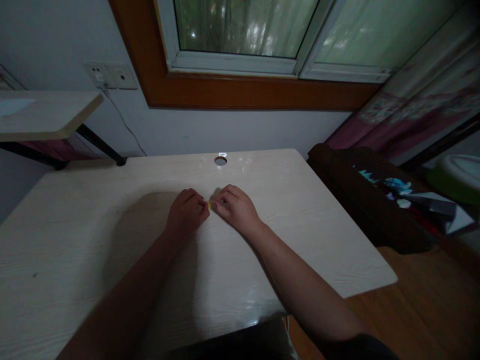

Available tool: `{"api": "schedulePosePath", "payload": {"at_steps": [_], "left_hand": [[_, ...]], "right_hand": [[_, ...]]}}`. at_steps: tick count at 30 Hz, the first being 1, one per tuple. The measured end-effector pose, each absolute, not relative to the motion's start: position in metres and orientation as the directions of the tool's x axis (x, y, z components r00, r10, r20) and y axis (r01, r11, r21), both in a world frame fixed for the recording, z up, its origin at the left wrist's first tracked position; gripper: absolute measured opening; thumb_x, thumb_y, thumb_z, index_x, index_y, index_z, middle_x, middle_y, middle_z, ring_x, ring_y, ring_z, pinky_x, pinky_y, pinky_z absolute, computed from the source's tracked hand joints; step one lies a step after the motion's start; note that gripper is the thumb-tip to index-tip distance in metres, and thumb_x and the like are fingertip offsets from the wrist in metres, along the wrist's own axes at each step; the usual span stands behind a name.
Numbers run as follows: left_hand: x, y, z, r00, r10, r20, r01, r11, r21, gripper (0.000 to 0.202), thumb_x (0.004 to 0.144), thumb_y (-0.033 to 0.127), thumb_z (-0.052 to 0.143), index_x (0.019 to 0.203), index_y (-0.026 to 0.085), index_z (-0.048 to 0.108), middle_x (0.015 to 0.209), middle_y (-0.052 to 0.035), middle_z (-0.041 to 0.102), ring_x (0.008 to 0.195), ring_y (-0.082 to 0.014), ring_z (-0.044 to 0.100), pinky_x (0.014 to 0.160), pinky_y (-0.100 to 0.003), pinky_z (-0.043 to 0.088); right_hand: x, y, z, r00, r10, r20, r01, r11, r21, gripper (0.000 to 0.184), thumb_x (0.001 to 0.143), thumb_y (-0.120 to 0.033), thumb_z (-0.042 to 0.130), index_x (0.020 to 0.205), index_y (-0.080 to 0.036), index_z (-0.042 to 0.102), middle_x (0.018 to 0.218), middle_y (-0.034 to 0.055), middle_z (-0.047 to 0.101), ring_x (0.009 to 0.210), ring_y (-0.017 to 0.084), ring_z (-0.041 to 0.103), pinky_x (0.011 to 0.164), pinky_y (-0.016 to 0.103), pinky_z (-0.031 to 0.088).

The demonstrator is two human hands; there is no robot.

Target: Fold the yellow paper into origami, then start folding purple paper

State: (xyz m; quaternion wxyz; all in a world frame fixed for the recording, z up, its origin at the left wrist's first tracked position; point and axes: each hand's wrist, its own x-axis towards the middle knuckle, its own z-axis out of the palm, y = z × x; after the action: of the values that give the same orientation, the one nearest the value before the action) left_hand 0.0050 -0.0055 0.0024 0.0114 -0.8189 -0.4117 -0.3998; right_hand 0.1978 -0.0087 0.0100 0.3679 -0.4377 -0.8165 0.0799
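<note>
Both my hands rest on a pale wooden desk (112, 240), fingertips meeting near its middle. My left hand (186, 212) is closed in a pinch on one end of a small yellowish object (210, 203). My right hand (237, 210) pinches the other end with curled fingers. The object is tiny and mostly hidden between the fingertips, so I cannot tell what it is.
A round cable hole (220, 160) sits near the desk's far edge. A raised shelf (41, 115) stands at the left, with a wall socket (110, 76) and cord above. A dark chair (371, 200) with clutter stands right of the desk. A window (262, 35) is ahead.
</note>
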Motion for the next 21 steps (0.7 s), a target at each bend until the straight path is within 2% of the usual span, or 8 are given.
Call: {"api": "schedulePosePath", "payload": {"at_steps": [5,8,15,21], "left_hand": [[-0.0009,-0.0034,0.0039,0.22,0.711,0.668,0.668,-0.609,0.428,0.013,0.076,0.011,0.063,0.072,0.02,0.055,0.08,-0.0029,0.061,0.078,-0.0177,0.06,0.076,-0.034,0.053],[-0.0028,-0.0025,0.0029,0.24,0.709,0.663,0.661,-0.62,0.424,0.01,0.078,0.013,0.063,0.075,0.02,0.058,0.082,-0.0029,0.062,0.079,-0.0173,0.06,0.078,-0.034,0.052],[-0.0012,-0.0035,0.0039,0.376,0.652,0.658,0.694,-0.669,0.266,0.006,0.086,0.019,0.062,0.08,0.02,0.063,0.082,-0.0037,0.064,0.081,-0.0192,0.058,0.081,-0.036,0.05],[-0.0007,-0.0051,0.0066,0.431,0.616,0.659,0.676,-0.705,0.217,0.006,0.088,0.019,0.061,0.088,0.02,0.066,0.086,-0.0051,0.066,0.083,-0.019,0.058,0.082,-0.036,0.05]], "right_hand": [[0.2068,-0.0017,0.0069,-0.178,0.829,0.53,0.687,0.49,-0.536,0.005,0.086,-0.019,0.061,0.081,-0.019,0.063,0.085,0.004,0.059,0.073,0.016,0.057,0.068,0.028,0.047],[0.2083,0.0001,0.0062,-0.131,0.832,0.539,0.662,0.478,-0.577,0.006,0.086,-0.02,0.062,0.082,-0.019,0.065,0.085,0.0038,0.06,0.072,0.015,0.058,0.068,0.028,0.048],[0.1997,-0.0082,0.0119,-0.288,0.75,0.595,0.554,0.638,-0.535,0.014,0.093,-0.026,0.058,0.1,-0.021,0.069,0.097,0.0074,0.064,0.093,0.019,0.06,0.083,0.033,0.05],[0.1986,-0.0089,0.0108,-0.397,0.718,0.572,0.574,0.681,-0.455,0.012,0.093,-0.025,0.059,0.099,-0.022,0.069,0.096,0.008,0.065,0.092,0.021,0.057,0.082,0.037,0.048]]}}
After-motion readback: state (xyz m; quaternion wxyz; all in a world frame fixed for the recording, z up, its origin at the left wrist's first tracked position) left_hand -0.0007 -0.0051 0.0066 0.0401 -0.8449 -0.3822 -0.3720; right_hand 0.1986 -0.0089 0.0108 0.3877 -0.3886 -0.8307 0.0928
